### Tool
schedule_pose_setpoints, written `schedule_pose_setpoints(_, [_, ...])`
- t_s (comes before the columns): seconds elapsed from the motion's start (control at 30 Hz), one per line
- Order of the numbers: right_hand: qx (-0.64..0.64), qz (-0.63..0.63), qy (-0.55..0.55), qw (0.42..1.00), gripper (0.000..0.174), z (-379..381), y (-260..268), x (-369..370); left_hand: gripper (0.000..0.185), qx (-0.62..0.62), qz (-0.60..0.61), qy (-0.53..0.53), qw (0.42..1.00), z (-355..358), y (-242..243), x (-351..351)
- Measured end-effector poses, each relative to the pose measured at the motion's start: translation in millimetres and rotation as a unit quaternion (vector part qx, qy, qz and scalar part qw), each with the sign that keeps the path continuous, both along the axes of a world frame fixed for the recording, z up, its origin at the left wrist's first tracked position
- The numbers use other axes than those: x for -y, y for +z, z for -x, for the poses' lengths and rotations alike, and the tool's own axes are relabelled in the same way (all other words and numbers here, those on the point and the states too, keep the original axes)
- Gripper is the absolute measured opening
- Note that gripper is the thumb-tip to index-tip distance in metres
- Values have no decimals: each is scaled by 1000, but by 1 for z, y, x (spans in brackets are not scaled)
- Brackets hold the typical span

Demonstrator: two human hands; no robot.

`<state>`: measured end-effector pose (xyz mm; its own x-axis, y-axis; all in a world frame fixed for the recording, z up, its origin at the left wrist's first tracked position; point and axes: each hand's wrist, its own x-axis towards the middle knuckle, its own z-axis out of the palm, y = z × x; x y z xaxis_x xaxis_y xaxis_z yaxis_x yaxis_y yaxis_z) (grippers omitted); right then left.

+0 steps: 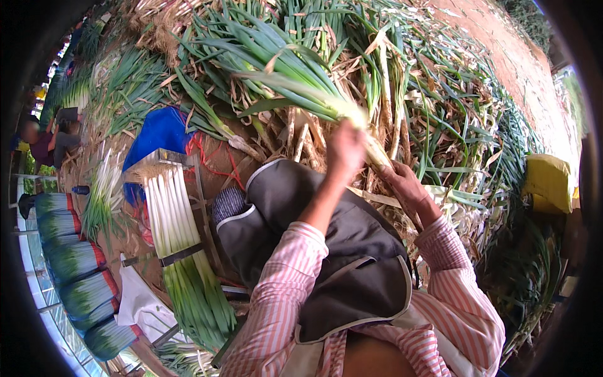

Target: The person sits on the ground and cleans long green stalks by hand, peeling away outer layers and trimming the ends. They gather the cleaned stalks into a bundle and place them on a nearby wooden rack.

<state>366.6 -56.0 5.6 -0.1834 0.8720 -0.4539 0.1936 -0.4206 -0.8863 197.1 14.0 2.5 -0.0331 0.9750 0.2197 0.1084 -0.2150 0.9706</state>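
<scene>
Over my lap in a dark apron (348,221), a large green onion (377,151) lies slantwise between my hands, its green leaves fanning away to the upper left. My left hand (346,147) is closed around its neck, where a pale strip of leaf is blurred. Lower down, my right hand (406,184) grips the brownish stalk near the root end, which the hand partly hides. To my left, a bundle of trimmed green onions (170,207) with white stalks lies in a metal frame (162,159), crossed by a dark strap (181,254).
Unpeeled onions (301,136) and stripped leaves (452,136) are heaped ahead and to the right. Red cord (226,165) and blue cloth (158,132) lie by the frame. Packed bundles (73,261) line the far left; people (47,141) sit beyond. A yellow object (546,184) stands right.
</scene>
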Motion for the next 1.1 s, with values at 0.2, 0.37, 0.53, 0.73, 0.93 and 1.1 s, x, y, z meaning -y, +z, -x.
schedule_pose_setpoints(0.2, [-17, 5, 22, 1000, 50, -7, -19, -2, 21, -191, -235, -182, 936, -61, 40, 62])
schedule_pose_setpoints(0.37, [-5, 66, -5, 998, 62, -9, -1, 15, 34, 184, 158, 126, 962, 5, -30, 5])
schedule_pose_setpoints(0.53, [-50, 67, 10, 996, 57, -16, 2, 25, 29, 400, 277, 35, 873, 16, -37, -7])
schedule_pose_setpoints(0.73, [-50, 130, 2, 990, 59, -16, -17, 28, 14, 216, 230, 96, 944, 9, -36, 2])
schedule_pose_setpoints(0.93, [15, -85, 43, 995, 34, -51, -130, 11, 24, -205, -250, -152, 934, -41, -23, 37])
schedule_pose_setpoints(1.1, [-15, 81, 14, 997, 53, -15, -18, 26, 57, 77, 188, 89, 975, 4, -5, 4])
